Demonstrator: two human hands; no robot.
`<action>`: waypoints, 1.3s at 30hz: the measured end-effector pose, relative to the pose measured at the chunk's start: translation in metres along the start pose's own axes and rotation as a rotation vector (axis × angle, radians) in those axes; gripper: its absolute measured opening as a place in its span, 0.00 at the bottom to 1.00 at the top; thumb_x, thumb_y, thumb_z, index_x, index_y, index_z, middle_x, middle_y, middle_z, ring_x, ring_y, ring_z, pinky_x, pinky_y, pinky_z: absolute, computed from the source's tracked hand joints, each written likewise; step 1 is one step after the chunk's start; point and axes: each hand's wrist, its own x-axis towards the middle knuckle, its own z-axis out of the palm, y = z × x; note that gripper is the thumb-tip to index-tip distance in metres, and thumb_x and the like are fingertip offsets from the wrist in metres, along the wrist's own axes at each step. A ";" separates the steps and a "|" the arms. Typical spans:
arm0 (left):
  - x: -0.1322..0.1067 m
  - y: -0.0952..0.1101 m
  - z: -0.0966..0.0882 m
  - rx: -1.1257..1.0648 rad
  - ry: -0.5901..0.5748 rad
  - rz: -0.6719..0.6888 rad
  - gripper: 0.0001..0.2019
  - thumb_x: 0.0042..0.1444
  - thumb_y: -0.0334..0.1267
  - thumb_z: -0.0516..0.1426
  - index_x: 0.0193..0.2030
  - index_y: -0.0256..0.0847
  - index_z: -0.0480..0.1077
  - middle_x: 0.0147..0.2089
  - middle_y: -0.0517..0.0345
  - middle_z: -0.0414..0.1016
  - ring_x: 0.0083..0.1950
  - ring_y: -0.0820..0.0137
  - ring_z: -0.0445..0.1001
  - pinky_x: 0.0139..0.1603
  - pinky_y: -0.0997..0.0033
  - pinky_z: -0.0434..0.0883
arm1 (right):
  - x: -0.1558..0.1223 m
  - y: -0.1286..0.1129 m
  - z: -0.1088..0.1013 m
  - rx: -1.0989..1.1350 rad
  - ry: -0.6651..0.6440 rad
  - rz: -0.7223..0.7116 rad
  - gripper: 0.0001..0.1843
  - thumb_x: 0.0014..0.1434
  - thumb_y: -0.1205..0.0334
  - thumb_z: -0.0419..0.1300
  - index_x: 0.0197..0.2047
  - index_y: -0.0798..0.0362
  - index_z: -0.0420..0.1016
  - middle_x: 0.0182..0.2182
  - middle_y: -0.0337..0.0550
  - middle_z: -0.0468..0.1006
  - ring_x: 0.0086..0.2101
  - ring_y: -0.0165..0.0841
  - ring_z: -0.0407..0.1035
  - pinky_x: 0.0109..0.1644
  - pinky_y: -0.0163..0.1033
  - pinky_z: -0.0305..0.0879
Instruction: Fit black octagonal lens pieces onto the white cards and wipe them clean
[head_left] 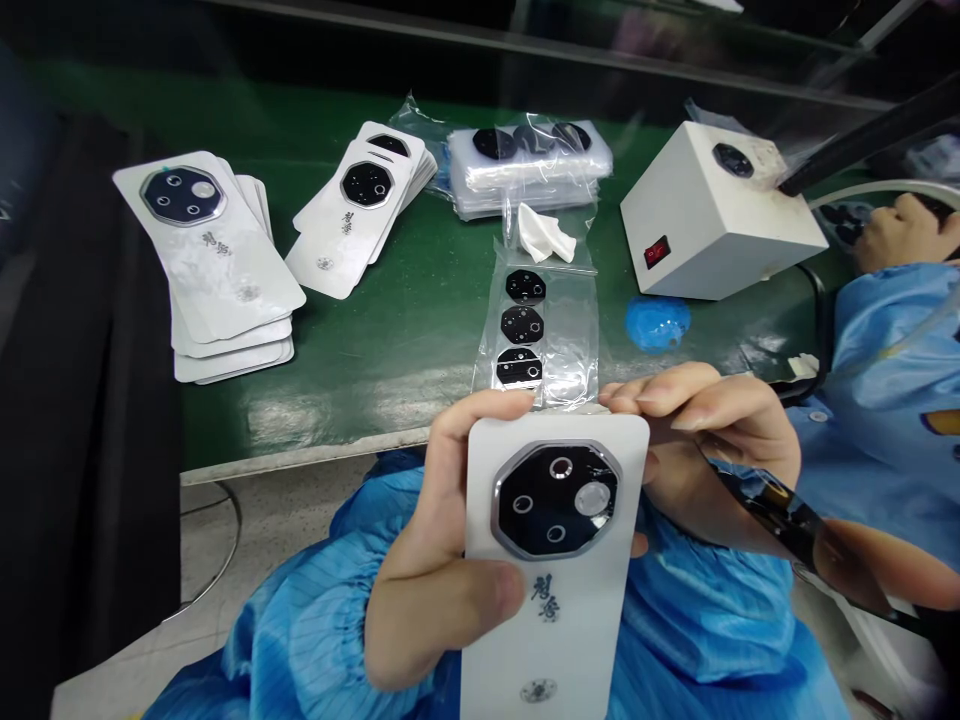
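Note:
My left hand (450, 560) grips a white phone back cover (585, 620) by its left side, thumb across the front and a finger along the top edge. The cover is tilted up toward me and bears a black octagonal camera lens plate (559, 500) in a silver frame, with dark printed characters below. At the cover's upper right corner, my right hand (712, 420) has its fingers curled and holds the edge; some fingertips are hidden behind it. Just beyond lies a clear plastic strip (570, 340) with black octagonal lens pieces (523, 325).
Stacked white covers (240, 290) and a second fanned stack (337, 245) lie left on the green table (360, 350). Behind the strip are bagged lens sheets (525, 180) and a white scrap (546, 235). A white box (712, 220), blue blob (658, 323) and another person's hand (904, 235) are right.

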 end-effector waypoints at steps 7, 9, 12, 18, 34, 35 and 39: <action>0.003 0.001 -0.005 0.019 -0.027 -0.007 0.28 0.50 0.24 0.54 0.53 0.60 0.58 0.51 0.58 0.75 0.49 0.49 0.75 0.43 0.49 0.74 | 0.003 0.005 -0.001 0.077 -0.011 -0.060 0.11 0.55 0.53 0.61 0.39 0.49 0.76 0.34 0.41 0.76 0.35 0.36 0.73 0.42 0.44 0.74; 0.006 0.004 -0.009 0.084 0.018 0.039 0.29 0.50 0.24 0.54 0.54 0.59 0.54 0.51 0.52 0.76 0.48 0.48 0.76 0.43 0.47 0.73 | 0.003 0.018 -0.010 -0.029 -0.024 -0.094 0.15 0.59 0.47 0.54 0.41 0.47 0.74 0.36 0.43 0.75 0.37 0.38 0.73 0.41 0.46 0.74; 0.010 0.014 -0.019 0.196 0.134 0.137 0.31 0.48 0.25 0.54 0.55 0.57 0.50 0.52 0.46 0.74 0.44 0.45 0.77 0.39 0.46 0.73 | 0.005 0.040 -0.034 -0.398 -0.013 -0.095 0.24 0.58 0.37 0.47 0.44 0.46 0.69 0.40 0.46 0.73 0.42 0.41 0.71 0.46 0.51 0.71; 0.015 0.027 -0.029 0.270 0.265 0.227 0.28 0.50 0.24 0.50 0.55 0.56 0.52 0.52 0.44 0.74 0.47 0.48 0.76 0.42 0.50 0.73 | 0.017 0.060 -0.068 -0.844 -0.136 -0.052 0.20 0.51 0.49 0.64 0.44 0.50 0.70 0.44 0.50 0.72 0.47 0.44 0.66 0.53 0.54 0.63; 0.016 0.019 -0.022 0.230 0.312 0.196 0.34 0.46 0.27 0.55 0.57 0.57 0.49 0.50 0.46 0.75 0.43 0.47 0.77 0.40 0.49 0.73 | 0.113 0.070 -0.055 -1.190 -0.396 0.039 0.12 0.57 0.55 0.58 0.42 0.52 0.71 0.43 0.48 0.70 0.46 0.41 0.65 0.52 0.49 0.63; 0.016 0.019 -0.020 0.226 0.308 0.200 0.33 0.46 0.27 0.55 0.57 0.57 0.49 0.50 0.46 0.75 0.43 0.46 0.77 0.39 0.49 0.73 | 0.128 0.075 -0.051 -1.202 -0.385 0.059 0.11 0.57 0.57 0.58 0.40 0.54 0.71 0.41 0.48 0.70 0.44 0.41 0.65 0.50 0.48 0.63; 0.012 0.019 -0.019 0.194 0.295 0.200 0.33 0.46 0.28 0.55 0.57 0.57 0.48 0.51 0.46 0.75 0.43 0.47 0.77 0.39 0.50 0.73 | 0.170 0.098 -0.038 -1.241 -0.328 0.121 0.08 0.55 0.60 0.60 0.37 0.56 0.69 0.40 0.45 0.69 0.41 0.36 0.65 0.46 0.45 0.63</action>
